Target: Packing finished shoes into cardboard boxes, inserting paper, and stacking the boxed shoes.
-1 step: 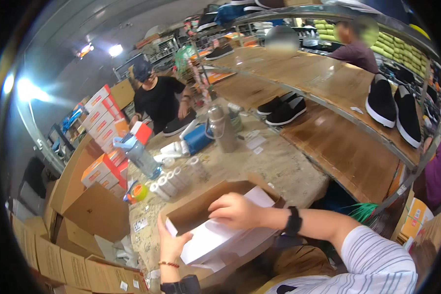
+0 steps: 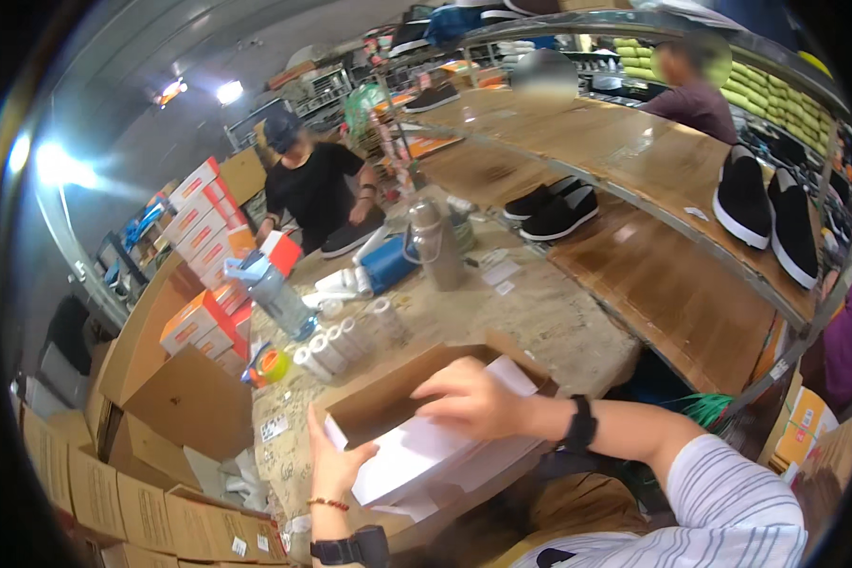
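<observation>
Over the open box (image 2: pixel 388 401), the person's right hand (image 2: pixel 471 401) is bent at the wrist, its fingers partly curled and pointing toward the box's left end. These fingers are blurred, so I cannot tell whether they pinch the white paper (image 2: pixel 417 464) or merely lie close to it. The left hand (image 2: pixel 337 466) is clasped on the box's left end, thumb over the paper and fingers up along the outer side. The box itself stands at the near edge of the table (image 2: pixel 577 331), in front of the person; its brown inner wall shows on the far side, while the paper covers its near side and hangs over the near edge.

Just beyond the box stands a row of small white rolls (image 2: pixel 329 352). Beyond its left end are a yellow-green tape roll (image 2: pixel 274 364) and a clear blue-tinted jug (image 2: pixel 284 301). Farther beyond the box stands a metal flask (image 2: pixel 433 248), with a blue roll (image 2: pixel 388 266) to the flask's left. Well beyond the box, across the table, a co-worker (image 2: pixel 305 180) in a black top has a hand on a dark shoe (image 2: pixel 350 237).

To the right of the box rises a rack (image 2: pixel 672 284) bearing black slip-on shoes (image 2: pixel 560 216) with white soles. Left of the box stand an open brown carton (image 2: pixel 187 402) and, farther back, stacked orange-and-white boxes (image 2: pixel 197 232).
</observation>
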Demonstrator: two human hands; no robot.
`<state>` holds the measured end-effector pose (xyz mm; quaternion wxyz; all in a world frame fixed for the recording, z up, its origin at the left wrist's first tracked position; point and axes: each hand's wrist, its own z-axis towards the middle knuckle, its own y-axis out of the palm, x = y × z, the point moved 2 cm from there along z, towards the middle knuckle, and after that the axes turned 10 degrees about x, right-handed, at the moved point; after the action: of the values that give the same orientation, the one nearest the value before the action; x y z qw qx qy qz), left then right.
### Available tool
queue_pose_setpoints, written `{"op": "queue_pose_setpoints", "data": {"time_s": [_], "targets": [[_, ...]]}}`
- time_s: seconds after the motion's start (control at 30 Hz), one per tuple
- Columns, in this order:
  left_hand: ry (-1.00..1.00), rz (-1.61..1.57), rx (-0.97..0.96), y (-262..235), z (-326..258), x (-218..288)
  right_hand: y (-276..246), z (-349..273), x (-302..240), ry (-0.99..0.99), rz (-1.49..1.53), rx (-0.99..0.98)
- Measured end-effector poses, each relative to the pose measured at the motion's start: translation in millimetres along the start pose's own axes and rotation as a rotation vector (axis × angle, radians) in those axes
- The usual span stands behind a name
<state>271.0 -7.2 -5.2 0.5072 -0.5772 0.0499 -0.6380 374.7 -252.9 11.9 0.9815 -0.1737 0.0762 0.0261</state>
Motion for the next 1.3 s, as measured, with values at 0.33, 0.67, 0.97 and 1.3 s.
{"op": "queue_pose_setpoints", "data": {"time_s": [0.33, 0.67, 0.97, 1.3], "targets": [[0.094, 0.036, 0.033, 8.1, -0.1, -6.5, -15.6, -90.3, 67.7, 1.13, 0.388, 0.505], [-0.126, -1.252, -0.381, 6.9, -3.1, -52.3, -16.3, -68.1, 66.1, 0.938, 0.154, -0.094], [-0.117, -0.693, -0.01, 17.7, -9.9, -47.3, -9.0, -58.5, 63.7, 0.836, -0.033, -0.316], [0.117, -0.525, 0.035, 14.2, -14.7, -47.3, -24.5, -55.9, 65.6, 0.771, 0.079, -0.358]]}}
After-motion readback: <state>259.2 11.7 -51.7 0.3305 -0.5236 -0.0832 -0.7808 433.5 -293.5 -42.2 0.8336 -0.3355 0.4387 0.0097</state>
